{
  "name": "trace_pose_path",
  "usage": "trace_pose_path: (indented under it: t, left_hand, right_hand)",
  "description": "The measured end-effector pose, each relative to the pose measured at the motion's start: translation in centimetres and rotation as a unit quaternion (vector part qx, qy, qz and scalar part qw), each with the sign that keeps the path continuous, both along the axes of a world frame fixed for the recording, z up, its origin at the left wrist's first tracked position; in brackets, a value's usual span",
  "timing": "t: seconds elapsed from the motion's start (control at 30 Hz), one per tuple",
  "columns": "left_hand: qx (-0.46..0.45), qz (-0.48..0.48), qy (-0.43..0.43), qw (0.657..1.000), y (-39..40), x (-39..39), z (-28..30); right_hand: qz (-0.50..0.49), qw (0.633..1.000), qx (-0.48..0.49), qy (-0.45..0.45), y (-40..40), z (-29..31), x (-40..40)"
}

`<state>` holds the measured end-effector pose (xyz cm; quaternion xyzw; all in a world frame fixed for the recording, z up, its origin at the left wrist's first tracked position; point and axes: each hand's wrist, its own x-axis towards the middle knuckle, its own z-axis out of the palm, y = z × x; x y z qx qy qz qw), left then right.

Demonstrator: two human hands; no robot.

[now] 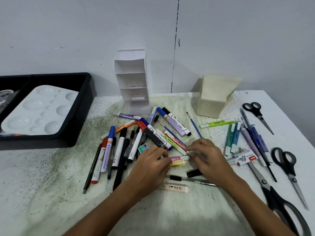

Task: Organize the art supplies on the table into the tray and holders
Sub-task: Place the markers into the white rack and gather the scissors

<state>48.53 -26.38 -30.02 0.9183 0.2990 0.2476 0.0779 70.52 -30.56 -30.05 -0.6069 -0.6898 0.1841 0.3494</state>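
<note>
Both hands meet at the table's middle over a pile of markers and pens (153, 133). My left hand (153, 162) and my right hand (208, 157) each grip an end of a pink highlighter (179, 158), with a yellow highlighter (178, 163) lying just under it. A black tray (81, 116) at the left holds a white paint palette (40, 109). A white tiered holder (131, 82) and a cream holder (214, 96) stand at the back.
Three pairs of scissors (259, 114) (289, 169) (279, 200) lie at the right, beside pastel highlighters (233, 138) and a staples box (245, 156). A peach highlighter (177, 187), a black pen (190, 179) and a black cap (193, 172) lie near my wrists.
</note>
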Motion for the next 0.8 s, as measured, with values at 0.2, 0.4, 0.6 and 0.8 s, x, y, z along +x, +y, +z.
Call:
trace_pose_path:
  t: [0.2,0.4,0.6,0.8]
  left_hand:
    - [-0.174,0.088,-0.151,0.969,0.1,-1.0,2.4]
    - [-0.379,0.179,-0.345,0.840,2.4,-4.5,4.6]
    - [-0.467,0.170,-0.386,0.777,3.7,-6.4,4.6]
    - [-0.477,0.124,-0.360,0.792,5.1,-6.9,5.2]
  right_hand:
    - [0.033,0.998,-0.018,0.043,0.6,0.8,-0.6]
    - [0.159,0.985,0.001,-0.061,2.1,1.9,-4.5]
    - [0.221,0.948,-0.026,-0.227,4.2,2.6,-8.1]
    - [0.222,0.954,-0.070,-0.187,4.9,3.9,-8.3]
